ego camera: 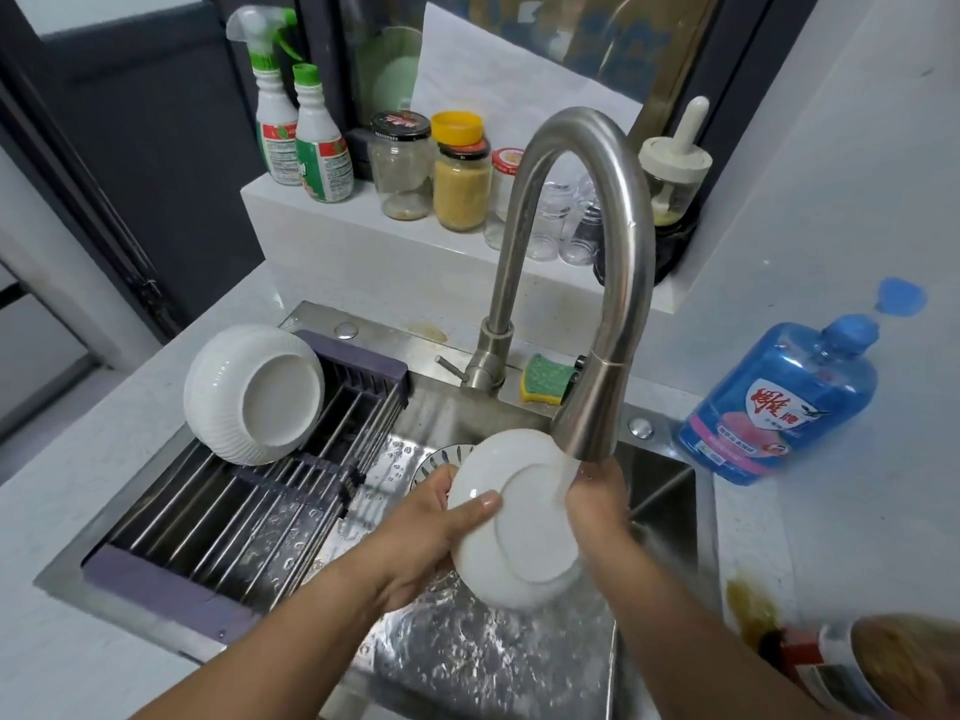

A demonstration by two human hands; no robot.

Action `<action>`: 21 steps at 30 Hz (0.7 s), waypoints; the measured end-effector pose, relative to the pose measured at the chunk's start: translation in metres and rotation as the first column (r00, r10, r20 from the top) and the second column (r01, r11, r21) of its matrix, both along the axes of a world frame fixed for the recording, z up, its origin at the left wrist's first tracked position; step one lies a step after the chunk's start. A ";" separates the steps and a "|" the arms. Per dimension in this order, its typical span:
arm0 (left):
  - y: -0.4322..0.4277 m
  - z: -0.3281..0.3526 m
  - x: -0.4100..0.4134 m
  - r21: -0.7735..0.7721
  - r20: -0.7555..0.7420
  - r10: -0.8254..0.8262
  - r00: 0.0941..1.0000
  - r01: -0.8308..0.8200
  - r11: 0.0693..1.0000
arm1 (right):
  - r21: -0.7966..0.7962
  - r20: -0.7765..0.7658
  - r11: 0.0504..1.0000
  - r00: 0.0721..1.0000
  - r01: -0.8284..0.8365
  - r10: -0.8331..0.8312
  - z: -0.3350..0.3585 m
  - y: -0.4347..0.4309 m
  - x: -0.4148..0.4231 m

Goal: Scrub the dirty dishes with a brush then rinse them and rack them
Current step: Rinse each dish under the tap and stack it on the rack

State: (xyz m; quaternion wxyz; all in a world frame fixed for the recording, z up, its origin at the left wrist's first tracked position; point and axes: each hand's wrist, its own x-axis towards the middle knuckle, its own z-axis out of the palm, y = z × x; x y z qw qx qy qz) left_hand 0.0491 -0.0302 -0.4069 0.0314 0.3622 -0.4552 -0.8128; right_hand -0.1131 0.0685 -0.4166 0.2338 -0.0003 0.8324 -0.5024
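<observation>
A small white plate (519,537) is held tilted over the steel sink (467,657), its underside facing me, under running water from the faucet (587,407). My left hand (431,532) grips its left rim, thumb across the back. My right hand (597,496) holds the right rim, under the stream. A white ribbed bowl (249,394) lies upside down on the roll-up drying rack (249,501) across the sink's left half. A patterned dish (441,457) peeks out behind the plate. No brush is visible.
A green-yellow sponge (548,379) lies behind the faucet base. A blue dish soap bottle (784,407) stands on the right counter. Spray bottles (296,132) and jars (462,179) line the back ledge. A bottle (852,667) sits at the lower right edge.
</observation>
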 end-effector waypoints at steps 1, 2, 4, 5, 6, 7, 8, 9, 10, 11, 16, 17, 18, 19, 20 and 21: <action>0.006 0.003 -0.004 0.032 -0.007 0.086 0.996 -0.086 0.996 | 0.010 -0.002 1.000 1.000 0.009 -0.009 -0.005 -0.001 0.003; 0.011 0.006 -0.008 0.064 -0.017 0.178 0.984 -0.177 0.982 | 0.033 0.000 0.999 1.000 0.010 -0.010 -0.009 -0.002 0.007; 0.021 0.005 -0.016 0.107 -0.025 0.332 0.943 -0.328 0.939 | 0.047 0.046 0.998 0.998 0.040 -0.042 -0.016 -0.004 0.014; 0.024 0.003 -0.018 0.128 -0.027 0.386 0.922 -0.380 0.916 | 0.028 0.101 0.997 0.992 0.078 -0.081 -0.016 -0.005 0.016; 0.027 0.001 -0.019 0.154 -0.026 0.433 0.901 -0.424 0.892 | 0.012 0.159 0.993 0.980 0.116 -0.116 -0.017 -0.006 0.017; 0.029 0.000 -0.019 0.184 -0.023 0.470 0.883 -0.458 0.870 | -0.012 0.236 0.983 0.955 0.185 -0.177 -0.021 -0.007 0.016; 0.030 0.000 -0.018 0.226 -0.019 0.497 0.867 -0.481 0.847 | -0.026 0.339 0.961 0.907 0.276 -0.251 -0.022 -0.008 0.015; 0.032 0.000 -0.015 0.283 -0.015 0.520 0.854 -0.496 0.821 | -0.047 0.417 0.932 0.855 0.360 -0.309 -0.026 -0.007 0.013; 0.034 0.000 -0.013 0.345 -0.010 0.536 0.844 -0.500 0.795 | -0.063 0.467 0.914 0.822 0.400 -0.327 -0.030 -0.006 0.010; 0.034 0.000 -0.011 0.402 -0.004 0.547 0.837 -0.500 0.767 | -0.087 0.502 0.906 0.804 0.414 -0.320 -0.027 -0.005 0.010; 0.033 -0.008 -0.020 0.534 0.111 0.594 0.797 -0.552 0.640 | -0.211 0.663 0.894 0.729 0.396 -0.167 -0.029 -0.009 0.004; 0.033 -0.008 -0.024 0.546 0.146 0.592 0.792 -0.564 0.619 | -0.226 0.676 0.899 0.725 0.374 -0.132 -0.034 -0.009 0.000; 0.033 -0.008 -0.028 0.557 0.178 0.593 0.785 -0.577 0.597 | -0.227 0.684 0.917 0.724 0.329 -0.091 -0.039 -0.010 -0.003; 0.034 -0.007 -0.033 0.567 0.197 0.599 0.776 -0.589 0.576 | -0.221 0.680 0.922 0.728 0.317 -0.087 -0.051 -0.010 -0.010; 0.034 -0.007 -0.037 0.577 0.215 0.605 0.767 -0.600 0.555 | -0.200 0.672 0.925 0.732 0.323 -0.110 -0.045 -0.011 -0.011; 0.035 -0.006 -0.040 0.586 0.236 0.604 0.761 -0.607 0.536 | -0.164 0.646 0.923 0.745 0.349 -0.167 -0.039 -0.011 -0.012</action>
